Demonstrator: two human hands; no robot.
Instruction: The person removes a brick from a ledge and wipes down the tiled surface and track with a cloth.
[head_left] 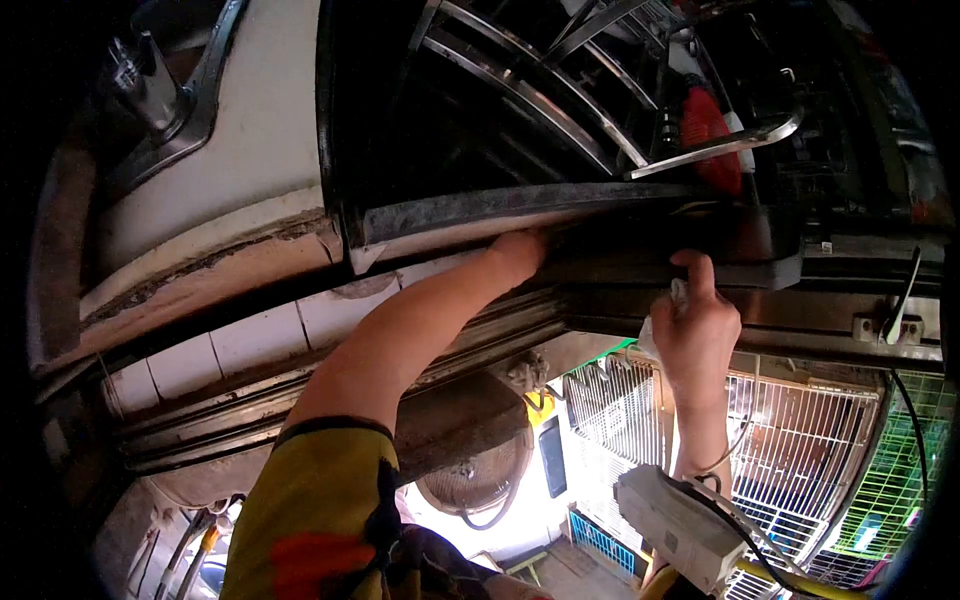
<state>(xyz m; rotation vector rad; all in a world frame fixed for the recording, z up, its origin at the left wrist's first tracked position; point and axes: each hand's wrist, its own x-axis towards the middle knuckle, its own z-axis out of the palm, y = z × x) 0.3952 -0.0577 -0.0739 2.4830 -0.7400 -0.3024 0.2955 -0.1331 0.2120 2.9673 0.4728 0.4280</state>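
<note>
My left hand [522, 255] reaches under the dark edge of a ledge [480, 222]; only its wrist and the back near it show, and its fingers are hidden. On the right, my right hand [700, 325] has its fingers curled around a crumpled whitish cloth [652, 335], of which only a little shows. One bent finger of that hand rests at the lower edge of a black panel [745, 270]. A pale box with wires [685, 530] sits in front of my right forearm.
Metal rack bars [560, 110] and a red object [708, 135] are above. A tap [150, 90] stands at upper left. White wire cages [790, 440], a green grid [905, 470] and a round fan-like grille [475, 475] are below. A metal rail [480, 350] crosses the middle.
</note>
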